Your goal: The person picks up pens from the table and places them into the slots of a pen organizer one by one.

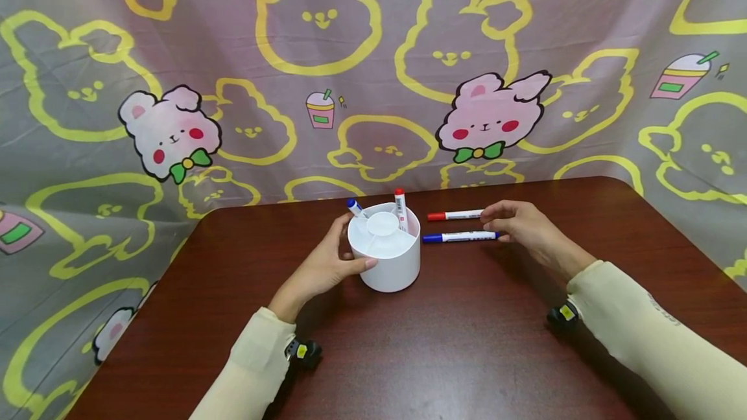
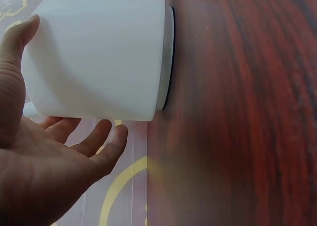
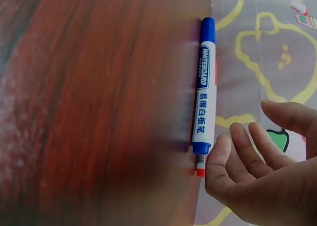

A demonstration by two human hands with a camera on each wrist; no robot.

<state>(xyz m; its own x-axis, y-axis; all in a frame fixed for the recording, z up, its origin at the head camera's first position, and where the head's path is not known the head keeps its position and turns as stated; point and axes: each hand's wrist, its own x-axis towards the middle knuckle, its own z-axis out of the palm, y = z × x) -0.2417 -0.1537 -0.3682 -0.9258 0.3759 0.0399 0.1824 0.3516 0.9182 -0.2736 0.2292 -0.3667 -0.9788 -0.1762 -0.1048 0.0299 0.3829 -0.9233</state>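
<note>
A round white pen organizer (image 1: 390, 271) stands on the table, divided into compartments around a central disc. In it lean a blue-capped marker (image 1: 354, 207) and a red-capped marker (image 1: 401, 209). My left hand (image 1: 327, 263) holds the organizer from its left side, thumb at the front near the rim, fingers along the side and behind. To the right lie a red whiteboard marker (image 1: 455, 216) and a blue whiteboard marker (image 3: 204, 87), side by side. Their right ends are right at the fingertips of my right hand (image 1: 528, 232), whose fingers are loosely bent with nothing between them.
The dark brown wooden table (image 1: 443, 355) has rounded far corners. Behind it hangs a grey-pink cloth (image 1: 373, 96) printed with yellow bear outlines, pink rabbits and drink cups. Black wrist cameras are strapped at both sleeves (image 1: 251, 355).
</note>
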